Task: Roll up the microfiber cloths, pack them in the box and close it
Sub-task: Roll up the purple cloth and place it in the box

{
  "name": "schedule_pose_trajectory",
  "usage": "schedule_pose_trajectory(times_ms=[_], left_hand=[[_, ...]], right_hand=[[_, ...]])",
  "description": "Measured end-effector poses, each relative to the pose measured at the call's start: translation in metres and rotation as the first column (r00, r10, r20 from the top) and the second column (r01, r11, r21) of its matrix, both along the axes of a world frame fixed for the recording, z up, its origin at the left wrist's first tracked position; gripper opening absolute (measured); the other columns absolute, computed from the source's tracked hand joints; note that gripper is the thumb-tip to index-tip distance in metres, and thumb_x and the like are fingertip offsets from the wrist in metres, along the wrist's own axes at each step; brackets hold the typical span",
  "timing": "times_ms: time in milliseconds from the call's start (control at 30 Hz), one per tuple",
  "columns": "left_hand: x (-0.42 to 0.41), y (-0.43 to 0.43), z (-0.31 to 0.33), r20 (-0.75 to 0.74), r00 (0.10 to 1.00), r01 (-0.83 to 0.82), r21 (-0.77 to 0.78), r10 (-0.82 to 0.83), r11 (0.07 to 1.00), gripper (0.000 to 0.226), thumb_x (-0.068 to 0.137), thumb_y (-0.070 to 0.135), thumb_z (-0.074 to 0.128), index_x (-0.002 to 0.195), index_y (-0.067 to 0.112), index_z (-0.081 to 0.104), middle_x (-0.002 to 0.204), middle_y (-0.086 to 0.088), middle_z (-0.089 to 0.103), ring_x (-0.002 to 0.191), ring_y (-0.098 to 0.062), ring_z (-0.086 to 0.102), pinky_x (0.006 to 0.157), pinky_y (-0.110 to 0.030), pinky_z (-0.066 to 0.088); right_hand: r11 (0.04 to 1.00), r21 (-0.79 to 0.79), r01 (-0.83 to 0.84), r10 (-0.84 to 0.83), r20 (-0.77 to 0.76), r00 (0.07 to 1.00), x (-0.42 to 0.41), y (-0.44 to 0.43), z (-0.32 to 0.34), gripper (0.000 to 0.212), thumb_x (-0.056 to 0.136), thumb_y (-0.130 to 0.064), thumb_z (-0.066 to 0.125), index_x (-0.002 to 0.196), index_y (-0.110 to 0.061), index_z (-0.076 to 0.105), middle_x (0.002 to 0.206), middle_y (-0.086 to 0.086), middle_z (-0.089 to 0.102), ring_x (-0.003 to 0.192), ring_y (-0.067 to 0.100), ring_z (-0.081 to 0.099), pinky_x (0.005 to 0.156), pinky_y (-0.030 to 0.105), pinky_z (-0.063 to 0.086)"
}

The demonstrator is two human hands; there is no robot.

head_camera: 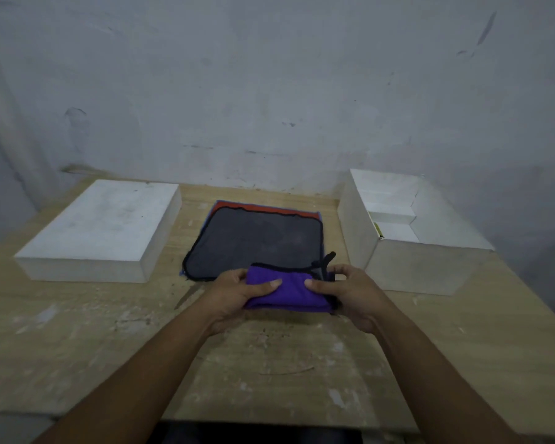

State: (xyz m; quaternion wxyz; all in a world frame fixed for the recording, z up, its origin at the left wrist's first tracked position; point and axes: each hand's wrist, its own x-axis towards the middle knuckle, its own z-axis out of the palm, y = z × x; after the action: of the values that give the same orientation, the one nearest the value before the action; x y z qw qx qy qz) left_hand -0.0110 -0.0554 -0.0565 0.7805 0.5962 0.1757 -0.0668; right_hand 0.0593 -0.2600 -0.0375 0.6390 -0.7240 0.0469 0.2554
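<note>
Grips the purple roll [290, 296] at both ends: left hand [234, 293] curled round the 9 o'clock end, right hand [350, 290] round the 3 o'clock end, thumbs pressed on top. Lies crosswise, long axis 9 to 3, at the 6 o'clock edge of the flat grey cloth [257, 241]. Probably calls for rolling toward 12, both hands equally near. Leaves the open white box [414, 264] at 2 o'clock, nearer the right hand.

text: none legible | labels: none | brands: none | numbers: none | signs: none
</note>
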Motion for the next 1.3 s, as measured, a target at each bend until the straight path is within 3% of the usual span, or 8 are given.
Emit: schedule_pose_trajectory(times_ms=[200, 300, 500, 567, 733, 933, 1167, 1300], left_hand=[[0.001, 0.003, -0.013, -0.032, 0.999, -0.002, 0.347, 0.014, 0.938, 0.075, 0.035, 0.046, 0.093, 0.097, 0.007, 0.073, 0.095, -0.007, 0.076, 0.091, -0.025, 0.072, 0.088, -0.046, 0.057], [0.001, -0.002, -0.008, -0.014, 1.0, -0.008, 0.402, 0.015, 0.916, 0.064, 0.043, 0.04, 0.093, 0.093, 0.007, 0.071, 0.091, -0.007, 0.076, 0.086, -0.024, 0.072, 0.084, -0.042, 0.058], [0.005, -0.009, -0.008, -0.041, 0.994, -0.083, 0.366, 0.105, 0.927, 0.051, 0.077, 0.048, 0.073, 0.082, -0.002, 0.069, 0.078, -0.019, 0.069, 0.068, -0.022, 0.061, 0.056, -0.029, 0.049], [0.005, -0.008, -0.009, -0.039, 0.991, -0.105, 0.39, 0.13, 0.915, 0.046, 0.075, 0.051, 0.072, 0.072, 0.006, 0.066, 0.074, -0.018, 0.065, 0.069, -0.027, 0.062, 0.06, -0.033, 0.047], [0.008, -0.008, -0.005, -0.05, 0.986, -0.115, 0.473, 0.156, 0.874, 0.052, 0.073, 0.049, 0.073, 0.083, -0.002, 0.07, 0.085, -0.02, 0.073, 0.085, -0.034, 0.07, 0.068, -0.041, 0.055], [0.007, -0.024, 0.012, -0.051, 0.995, -0.046, 0.491, 0.081, 0.87, 0.03, 0.085, 0.037, 0.068, 0.085, 0.008, 0.071, 0.085, -0.011, 0.075, 0.082, -0.026, 0.072, 0.079, -0.05, 0.059], [0.005, -0.044, 0.038, -0.082, 0.993, -0.068, 0.219, 0.088, 0.973, 0.039, 0.095, 0.039, 0.053, 0.094, 0.003, 0.069, 0.097, -0.011, 0.072, 0.091, -0.025, 0.069, 0.079, -0.042, 0.06], [0.006, -0.044, 0.046, -0.133, 0.98, -0.148, -0.008, 0.146, 0.989, 0.051, 0.096, 0.048, 0.045, 0.099, 0.003, 0.068, 0.103, -0.011, 0.069, 0.098, -0.025, 0.066, 0.08, -0.045, 0.059]], right_hand=[[0.976, -0.214, 0.05, -0.018, 0.146, 0.989, -0.002, 0.006, -0.012, 0.067, 0.047, -0.031, 0.095, 0.102, -0.019, 0.058, 0.116, 0.008, 0.064, 0.097, 0.024, 0.066, 0.08, 0.042, 0.059], [0.942, -0.336, 0.028, 0.048, 0.214, 0.976, -0.01, 0.014, -0.009, 0.09, 0.046, -0.041, 0.094, 0.121, -0.014, 0.051, 0.123, 0.003, 0.056, 0.107, 0.021, 0.058, 0.086, 0.035, 0.054], [0.888, -0.449, 0.094, 0.071, 0.337, 0.939, -0.014, 0.017, -0.005, 0.085, 0.056, -0.031, 0.092, 0.125, -0.015, 0.046, 0.129, 0.004, 0.055, 0.11, 0.021, 0.056, 0.083, 0.029, 0.049], [0.911, -0.401, 0.095, 0.046, 0.327, 0.944, -0.013, 0.015, -0.004, 0.079, 0.055, -0.031, 0.092, 0.12, -0.019, 0.048, 0.124, 0.004, 0.056, 0.105, 0.02, 0.057, 0.079, 0.03, 0.051], [0.924, -0.375, 0.072, 0.043, 0.29, 0.956, -0.009, 0.011, -0.003, 0.059, 0.062, -0.024, 0.087, 0.107, -0.023, 0.05, 0.11, 0.006, 0.062, 0.091, 0.021, 0.064, 0.059, 0.031, 0.051], [0.906, -0.407, 0.116, 0.066, 0.405, 0.912, -0.013, 0.02, 0.001, 0.052, 0.067, -0.03, 0.082, 0.107, -0.023, 0.049, 0.108, 0.006, 0.067, 0.093, 0.022, 0.066, 0.075, 0.037, 0.058], [0.925, -0.366, 0.099, 0.096, 0.48, 0.872, -0.022, 0.031, 0.015, 0.035, 0.09, -0.03, 0.062, 0.121, -0.021, 0.047, 0.118, 0.009, 0.063, 0.1, 0.021, 0.063, 0.075, 0.03, 0.055], [0.963, -0.27, 0.028, 0.094, 0.429, 0.898, -0.026, 0.032, 0.02, 0.06, 0.082, -0.051, 0.065, 0.131, -0.025, 0.041, 0.127, 0.006, 0.061, 0.107, 0.017, 0.062, 0.086, 0.035, 0.056]])
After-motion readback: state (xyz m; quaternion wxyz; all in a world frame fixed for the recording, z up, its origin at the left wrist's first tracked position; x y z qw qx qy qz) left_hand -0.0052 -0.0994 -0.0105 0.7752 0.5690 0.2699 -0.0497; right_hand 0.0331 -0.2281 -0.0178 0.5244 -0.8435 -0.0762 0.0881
